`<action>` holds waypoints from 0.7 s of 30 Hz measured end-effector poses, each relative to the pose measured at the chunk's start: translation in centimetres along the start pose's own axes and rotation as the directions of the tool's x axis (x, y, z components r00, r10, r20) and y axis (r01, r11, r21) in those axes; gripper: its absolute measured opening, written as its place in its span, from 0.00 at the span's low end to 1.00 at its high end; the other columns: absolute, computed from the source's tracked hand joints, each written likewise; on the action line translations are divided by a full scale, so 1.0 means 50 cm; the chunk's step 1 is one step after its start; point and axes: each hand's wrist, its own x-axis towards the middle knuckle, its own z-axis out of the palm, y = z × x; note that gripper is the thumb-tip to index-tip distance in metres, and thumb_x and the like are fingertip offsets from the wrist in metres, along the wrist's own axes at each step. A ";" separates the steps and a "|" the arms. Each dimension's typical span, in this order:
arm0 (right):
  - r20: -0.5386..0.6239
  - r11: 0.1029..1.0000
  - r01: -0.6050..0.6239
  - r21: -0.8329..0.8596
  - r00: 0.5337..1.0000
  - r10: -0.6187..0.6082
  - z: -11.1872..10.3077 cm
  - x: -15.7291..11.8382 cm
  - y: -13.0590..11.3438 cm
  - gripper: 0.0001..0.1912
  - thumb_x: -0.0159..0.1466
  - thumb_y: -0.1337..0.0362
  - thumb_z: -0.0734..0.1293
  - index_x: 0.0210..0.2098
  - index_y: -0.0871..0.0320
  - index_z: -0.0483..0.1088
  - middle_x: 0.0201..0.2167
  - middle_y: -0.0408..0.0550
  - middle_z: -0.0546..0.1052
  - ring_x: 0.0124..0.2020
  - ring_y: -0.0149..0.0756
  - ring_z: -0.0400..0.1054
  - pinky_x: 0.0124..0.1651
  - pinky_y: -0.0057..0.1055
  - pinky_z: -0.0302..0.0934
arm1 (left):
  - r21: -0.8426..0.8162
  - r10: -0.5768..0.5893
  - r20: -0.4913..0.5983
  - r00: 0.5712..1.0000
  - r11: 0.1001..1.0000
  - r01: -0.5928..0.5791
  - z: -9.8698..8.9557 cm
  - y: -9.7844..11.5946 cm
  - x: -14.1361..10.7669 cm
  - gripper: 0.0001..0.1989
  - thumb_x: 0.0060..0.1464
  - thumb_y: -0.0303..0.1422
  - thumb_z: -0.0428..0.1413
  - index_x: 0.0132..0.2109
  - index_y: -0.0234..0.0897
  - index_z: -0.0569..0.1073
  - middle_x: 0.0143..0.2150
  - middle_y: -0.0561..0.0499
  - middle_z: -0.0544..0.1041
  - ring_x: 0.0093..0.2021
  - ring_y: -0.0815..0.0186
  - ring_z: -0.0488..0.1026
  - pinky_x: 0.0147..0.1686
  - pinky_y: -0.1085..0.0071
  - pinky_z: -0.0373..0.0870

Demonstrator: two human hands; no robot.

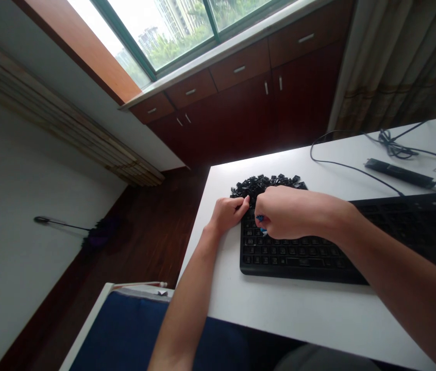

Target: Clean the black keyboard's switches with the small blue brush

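A black computer keyboard point(291, 256) lies on a white desk point(280, 314), with a heap of loose black keycaps point(268, 183) piled against its far edge. The heap sits so close that either hand can reach it with barely any travel, probably the reason it is kept there rather than further along the desk.

The left hand point(228, 215) rests at the keyboard's near-left corner, its fingers point(243, 203) curled and their tips by the foot of the heap. Whether they pinch a keycap is hidden, so I cannot tell. The wrist lies low beside the keyboard, which seems to steady the hand.

The right hand point(287, 212) arches over the keyboard's upper left keys, its fingers clenched downward. A small blue piece point(260, 222) pokes out beneath them, apparently gripped, though its shape is mostly hidden. The arched hand appears placed to bring that grip straight down onto the keys.

Beyond the keyboard, a long dark bar point(399, 173) and a looped black cable point(341, 165) lie on the desk, away from the hands. A blue chair seat point(121, 335) stands on the near side of the keyboard.
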 end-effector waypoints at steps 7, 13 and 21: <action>0.011 1.000 0.006 0.009 1.000 -0.006 0.007 0.004 0.002 0.13 0.57 0.66 0.61 0.36 0.61 0.76 0.23 0.49 0.74 0.21 0.34 0.61 0.22 0.31 0.48 | -0.006 0.003 -0.011 1.000 1.000 -0.003 -0.002 0.001 0.002 0.20 0.58 0.35 0.48 0.18 0.34 0.64 0.17 0.54 0.65 0.20 0.73 0.53 0.24 0.72 0.49; -0.058 0.999 -0.022 0.024 0.998 0.023 0.012 0.016 0.010 0.12 0.57 0.66 0.62 0.35 0.60 0.76 0.25 0.50 0.75 0.21 0.33 0.62 0.23 0.30 0.50 | 0.000 0.001 -0.002 1.000 1.000 -0.001 0.001 0.000 0.001 0.20 0.59 0.35 0.48 0.20 0.35 0.66 0.17 0.54 0.65 0.20 0.73 0.54 0.25 0.72 0.49; -0.043 0.999 -0.048 0.022 0.998 0.049 0.010 0.020 0.020 0.10 0.57 0.68 0.62 0.33 0.59 0.75 0.28 0.51 0.77 0.24 0.34 0.65 0.25 0.29 0.52 | 0.008 -0.006 0.006 1.000 1.000 0.006 -0.001 0.002 -0.001 0.21 0.61 0.37 0.48 0.20 0.34 0.64 0.17 0.56 0.63 0.19 0.75 0.56 0.25 0.73 0.49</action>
